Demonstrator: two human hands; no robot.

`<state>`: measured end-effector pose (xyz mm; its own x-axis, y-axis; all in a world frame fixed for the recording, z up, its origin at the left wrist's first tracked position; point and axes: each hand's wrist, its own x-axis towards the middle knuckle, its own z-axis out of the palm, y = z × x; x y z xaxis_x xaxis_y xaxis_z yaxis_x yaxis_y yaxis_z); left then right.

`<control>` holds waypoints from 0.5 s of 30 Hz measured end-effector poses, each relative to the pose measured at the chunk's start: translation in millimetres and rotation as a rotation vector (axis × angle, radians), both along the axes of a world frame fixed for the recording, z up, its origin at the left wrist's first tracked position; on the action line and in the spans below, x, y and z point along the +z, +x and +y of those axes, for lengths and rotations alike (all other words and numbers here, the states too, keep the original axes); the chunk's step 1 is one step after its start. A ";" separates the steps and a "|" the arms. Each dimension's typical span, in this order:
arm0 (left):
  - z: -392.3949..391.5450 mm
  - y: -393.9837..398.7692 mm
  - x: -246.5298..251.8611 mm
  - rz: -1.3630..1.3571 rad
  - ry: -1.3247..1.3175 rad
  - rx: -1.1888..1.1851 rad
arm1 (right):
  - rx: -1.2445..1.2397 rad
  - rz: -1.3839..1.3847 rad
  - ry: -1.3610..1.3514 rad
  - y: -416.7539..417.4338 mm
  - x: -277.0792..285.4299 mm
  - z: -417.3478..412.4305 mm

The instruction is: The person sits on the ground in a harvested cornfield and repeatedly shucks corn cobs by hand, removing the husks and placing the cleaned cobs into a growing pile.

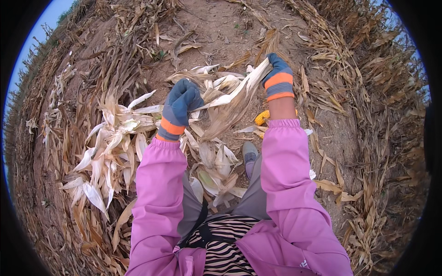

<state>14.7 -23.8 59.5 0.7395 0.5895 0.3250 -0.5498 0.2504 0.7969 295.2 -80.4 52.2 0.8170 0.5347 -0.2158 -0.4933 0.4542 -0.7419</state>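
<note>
A dry corn husk (241, 95) is stretched between my two gloved hands, pale along its upper edge and browner below. My right hand (278, 71), in a blue work glove with an orange and grey cuff, grips the husk's upper right end. The lower left end meets the closed fingers of my left hand (181, 101), gloved the same way. Whether an ear sits inside the husk is hidden. Beneath my right wrist, a bare yellow corn cob (262, 117) lies on the soil, partly covered by the forearm.
A heap of stripped husks (110, 148) lies to the left. More loose husks (215, 172) lie between my legs, near my shoe (250, 155). Dry cornstalks (373, 103) line the right side, with further stalks (138, 38) at the upper left. Bare soil (221, 27) stretches ahead.
</note>
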 end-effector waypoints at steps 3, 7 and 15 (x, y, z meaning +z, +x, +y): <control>1.1 -3.0 -1.0 0.020 0.018 0.015 | -0.066 -0.015 -0.052 4.3 1.3 -3.0; 13.8 -19.7 -1.1 0.066 -0.035 -0.025 | -0.161 -0.011 0.075 24.9 6.8 -24.3; 21.8 -32.1 -7.2 0.248 -0.007 -0.052 | -0.146 -0.117 0.027 42.5 1.2 -35.4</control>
